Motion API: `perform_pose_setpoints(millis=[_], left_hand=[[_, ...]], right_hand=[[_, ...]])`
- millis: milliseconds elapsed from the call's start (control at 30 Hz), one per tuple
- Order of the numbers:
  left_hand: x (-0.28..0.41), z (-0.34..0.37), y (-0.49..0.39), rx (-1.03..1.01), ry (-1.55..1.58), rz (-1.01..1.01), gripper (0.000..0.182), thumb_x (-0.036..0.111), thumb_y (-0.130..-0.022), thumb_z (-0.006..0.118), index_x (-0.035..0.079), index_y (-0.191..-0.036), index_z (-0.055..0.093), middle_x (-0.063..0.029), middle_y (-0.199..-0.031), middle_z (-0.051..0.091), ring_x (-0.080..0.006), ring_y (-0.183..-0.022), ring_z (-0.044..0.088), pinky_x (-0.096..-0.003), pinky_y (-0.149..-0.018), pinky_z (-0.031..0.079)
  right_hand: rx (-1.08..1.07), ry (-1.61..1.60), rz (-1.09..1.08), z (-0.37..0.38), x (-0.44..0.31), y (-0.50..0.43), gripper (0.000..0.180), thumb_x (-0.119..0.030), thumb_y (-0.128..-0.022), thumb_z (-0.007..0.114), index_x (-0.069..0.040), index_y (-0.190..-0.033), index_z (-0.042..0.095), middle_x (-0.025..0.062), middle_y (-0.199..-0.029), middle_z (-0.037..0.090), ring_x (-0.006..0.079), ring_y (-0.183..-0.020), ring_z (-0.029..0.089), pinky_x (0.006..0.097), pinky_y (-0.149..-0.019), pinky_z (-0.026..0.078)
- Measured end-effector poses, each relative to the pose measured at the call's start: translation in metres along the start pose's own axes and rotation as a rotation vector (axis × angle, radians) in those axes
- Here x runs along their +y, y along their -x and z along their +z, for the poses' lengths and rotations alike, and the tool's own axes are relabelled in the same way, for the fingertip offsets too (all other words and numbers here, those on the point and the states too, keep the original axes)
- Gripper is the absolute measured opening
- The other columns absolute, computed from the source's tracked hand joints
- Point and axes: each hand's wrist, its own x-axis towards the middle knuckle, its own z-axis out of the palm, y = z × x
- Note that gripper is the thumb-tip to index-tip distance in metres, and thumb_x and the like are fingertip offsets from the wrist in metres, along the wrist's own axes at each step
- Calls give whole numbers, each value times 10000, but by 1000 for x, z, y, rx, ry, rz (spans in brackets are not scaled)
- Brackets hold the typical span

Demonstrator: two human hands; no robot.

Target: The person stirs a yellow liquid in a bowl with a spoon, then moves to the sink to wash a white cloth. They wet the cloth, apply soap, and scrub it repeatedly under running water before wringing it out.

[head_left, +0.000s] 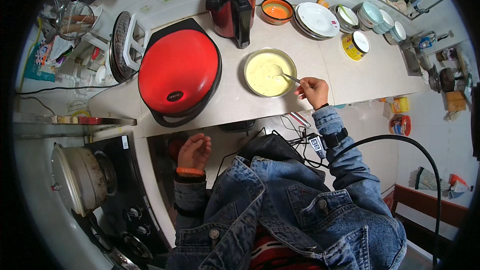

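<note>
My right hand (313,90) grips the handle of a metal spoon (290,77), whose bowl end dips into pale yellow batter (268,71). The batter fills much of a round steel bowl (294,63) near the counter's front edge. Left of the bowl, a round red electric griddle (180,67) has its lid down and its black handle toward me. My left hand (195,152) is held in front of the counter, just below the griddle, with curled fingers and nothing in it.
Behind the bowl stand a dark red jug appliance (234,11), an orange bowl (277,10) and stacked plates (318,18). A yellow tub (355,46) and stacked bowls (371,13) are to the right. At lower left, a pot (80,180) stands on the black gas hob (123,180).
</note>
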Motion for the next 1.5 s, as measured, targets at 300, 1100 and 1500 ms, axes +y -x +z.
perform_pose_setpoints(millis=[300, 1100, 1500], left_hand=[[-1, -12, -1, -53, 1, 31, 176, 27, -847, 522, 2, -1016, 566, -151, -942, 614, -218, -826, 613, -292, -724, 535], [-4, -10, 13, -9, -26, 52, 177, 28, -843, 527, 7, -1014, 566, -139, -943, 613, -203, -828, 609, -281, -718, 532], [-9, -9, 18, 17, 6, 52, 172, 29, -840, 530, 11, -1004, 575, -131, -940, 613, -203, -829, 604, -277, -721, 524]], right_hand=[[-38, 11, 67, 5, -3, 1, 165, -8, -850, 497, 130, -849, 587, 159, -670, 621, 196, -561, 642, 254, -430, 510], [4, -75, 9, 4, 4, -2, 165, -21, -842, 519, 126, -872, 588, 157, -666, 622, 200, -573, 647, 245, -435, 509], [-51, 40, -8, 0, 4, -4, 167, -50, -852, 534, 102, -881, 598, 138, -677, 629, 174, -571, 641, 239, -432, 506]])
